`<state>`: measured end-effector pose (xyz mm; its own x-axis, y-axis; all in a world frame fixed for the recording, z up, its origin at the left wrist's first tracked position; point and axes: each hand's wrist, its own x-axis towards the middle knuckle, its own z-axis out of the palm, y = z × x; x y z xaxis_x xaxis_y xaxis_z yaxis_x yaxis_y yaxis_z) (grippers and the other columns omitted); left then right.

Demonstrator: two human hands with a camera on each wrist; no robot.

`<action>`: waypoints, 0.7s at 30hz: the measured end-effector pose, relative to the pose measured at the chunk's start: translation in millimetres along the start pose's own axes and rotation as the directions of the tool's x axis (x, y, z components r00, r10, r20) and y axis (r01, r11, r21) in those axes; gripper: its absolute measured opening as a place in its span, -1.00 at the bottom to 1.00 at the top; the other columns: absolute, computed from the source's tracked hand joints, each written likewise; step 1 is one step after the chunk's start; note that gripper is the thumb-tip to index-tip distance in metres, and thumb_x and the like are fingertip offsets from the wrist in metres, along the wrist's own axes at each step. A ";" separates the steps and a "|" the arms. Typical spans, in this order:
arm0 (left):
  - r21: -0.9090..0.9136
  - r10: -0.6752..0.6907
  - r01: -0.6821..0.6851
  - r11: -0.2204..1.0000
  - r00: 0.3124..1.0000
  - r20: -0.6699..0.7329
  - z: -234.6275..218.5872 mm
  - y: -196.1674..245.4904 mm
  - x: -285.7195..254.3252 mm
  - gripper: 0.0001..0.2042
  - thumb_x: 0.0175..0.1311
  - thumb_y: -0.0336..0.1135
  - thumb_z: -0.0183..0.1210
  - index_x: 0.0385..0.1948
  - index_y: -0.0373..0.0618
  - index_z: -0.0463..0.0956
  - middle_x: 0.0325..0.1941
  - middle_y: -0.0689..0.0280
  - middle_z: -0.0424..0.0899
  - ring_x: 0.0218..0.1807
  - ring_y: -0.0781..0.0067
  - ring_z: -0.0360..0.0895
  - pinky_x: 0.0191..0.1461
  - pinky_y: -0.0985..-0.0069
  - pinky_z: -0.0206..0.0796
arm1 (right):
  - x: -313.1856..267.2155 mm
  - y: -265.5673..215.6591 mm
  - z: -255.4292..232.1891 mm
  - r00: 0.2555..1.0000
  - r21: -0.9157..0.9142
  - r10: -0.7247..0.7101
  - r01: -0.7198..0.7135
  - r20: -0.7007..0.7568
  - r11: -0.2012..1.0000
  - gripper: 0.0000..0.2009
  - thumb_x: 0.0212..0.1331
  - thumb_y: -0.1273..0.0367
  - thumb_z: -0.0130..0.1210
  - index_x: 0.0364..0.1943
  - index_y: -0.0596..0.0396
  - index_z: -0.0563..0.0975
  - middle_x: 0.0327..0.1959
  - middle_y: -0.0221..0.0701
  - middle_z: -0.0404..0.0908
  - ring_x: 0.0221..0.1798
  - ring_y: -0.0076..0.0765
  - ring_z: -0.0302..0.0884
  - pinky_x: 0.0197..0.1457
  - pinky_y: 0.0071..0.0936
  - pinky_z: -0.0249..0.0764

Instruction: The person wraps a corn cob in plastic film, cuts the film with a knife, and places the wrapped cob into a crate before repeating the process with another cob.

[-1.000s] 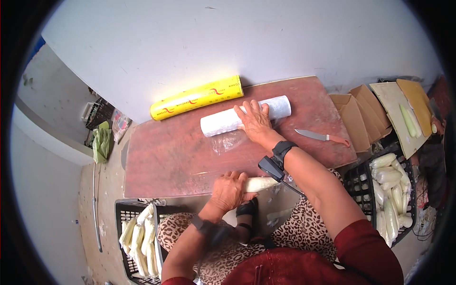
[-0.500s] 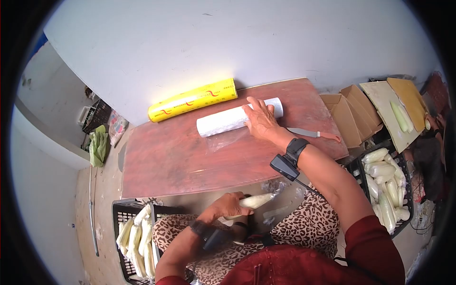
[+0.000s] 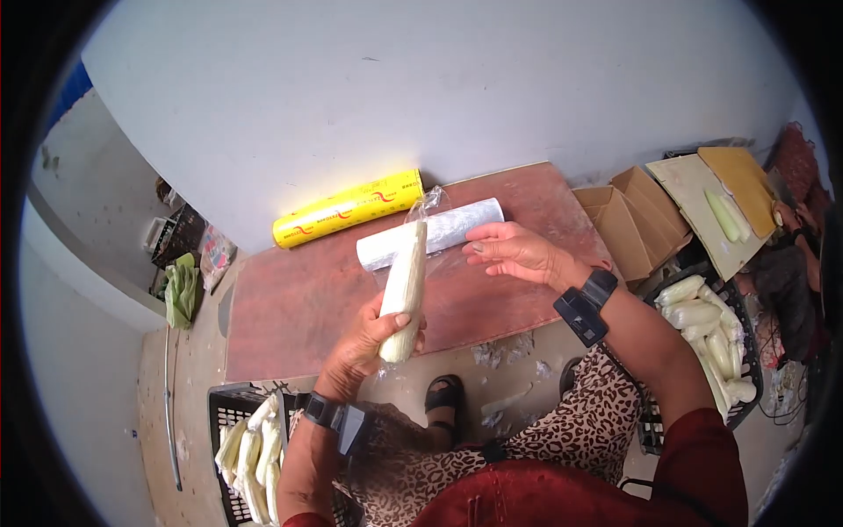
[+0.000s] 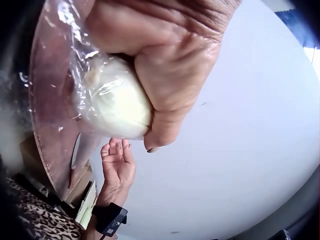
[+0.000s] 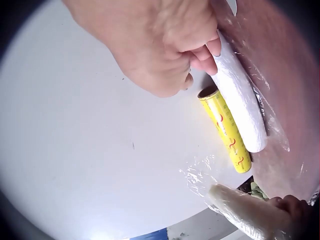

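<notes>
My left hand (image 3: 356, 344) grips the lower end of a pale ear of corn (image 3: 406, 285), thumb across its front. The ear stands nearly upright above the table's front edge, wrapped in clear film whose loose crumpled end (image 3: 430, 200) sticks out past the top. In the left wrist view the ear's rounded butt (image 4: 117, 102) shows under the film. My right hand (image 3: 520, 253) is raised with fingers extended, holding nothing, near the right end of a white film roll (image 3: 457, 223). A flap of clear film (image 5: 275, 130) hangs from that roll onto the table.
A yellow printed roll (image 3: 351, 207) lies behind the white one on the red table (image 3: 290, 307). A knife (image 4: 76, 150) lies at the right. Crates of wrapped ears (image 3: 250, 457) (image 3: 702, 325) flank my legs. Cardboard boxes (image 3: 637, 220) and another person's hand (image 3: 781, 213) are farther right.
My left hand has lifted the wrapped ear from below the table's front edge and tilted it up. My right hand has come off the white roll and moved right.
</notes>
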<state>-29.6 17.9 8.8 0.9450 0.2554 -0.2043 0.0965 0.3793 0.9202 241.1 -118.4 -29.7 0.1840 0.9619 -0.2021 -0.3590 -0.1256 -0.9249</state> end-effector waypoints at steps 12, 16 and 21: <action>-0.158 -0.099 0.124 0.980 0.982 0.160 42.7 -1.9 -5.7 -0.43 0.07 -0.01 0.25 0.00 -0.26 0.35 -0.19 0.09 0.55 -0.27 0.22 0.58 -0.28 0.39 0.51 | -15.8 4.1 92.8 0.901 0.550 -0.225 -0.017 0.371 0.835 -0.47 0.05 0.35 0.33 0.10 0.18 0.37 0.05 -0.26 0.46 0.19 -0.25 0.37 0.28 -0.23 0.32; -0.090 -0.125 0.134 0.987 0.987 0.099 37.0 -11.7 -3.1 -0.43 0.07 -0.01 0.26 -0.01 -0.26 0.37 -0.19 0.10 0.56 -0.25 0.24 0.58 -0.21 0.38 0.51 | -20.6 3.5 95.6 0.921 0.524 -0.221 0.021 0.322 0.851 -0.52 0.05 0.38 0.32 0.04 0.21 0.39 -0.05 -0.24 0.49 0.12 -0.27 0.41 0.25 -0.27 0.35; 0.078 -0.112 0.115 0.990 0.993 -0.049 43.9 -14.6 12.1 -0.52 0.11 -0.11 0.31 -0.04 -0.23 0.40 -0.24 0.18 0.58 -0.26 0.36 0.57 -0.18 0.44 0.48 | -18.3 5.1 86.4 0.930 0.505 -0.265 0.106 0.254 0.857 -0.54 0.06 0.38 0.31 0.02 0.21 0.39 -0.07 -0.30 0.50 0.10 -0.30 0.42 0.24 -0.28 0.36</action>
<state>-5.8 -23.6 7.6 0.9120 0.2544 -0.3219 0.2288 0.3359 0.9137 156.8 -115.7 -2.9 0.0339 0.9897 0.1388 -0.7498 0.1170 -0.6513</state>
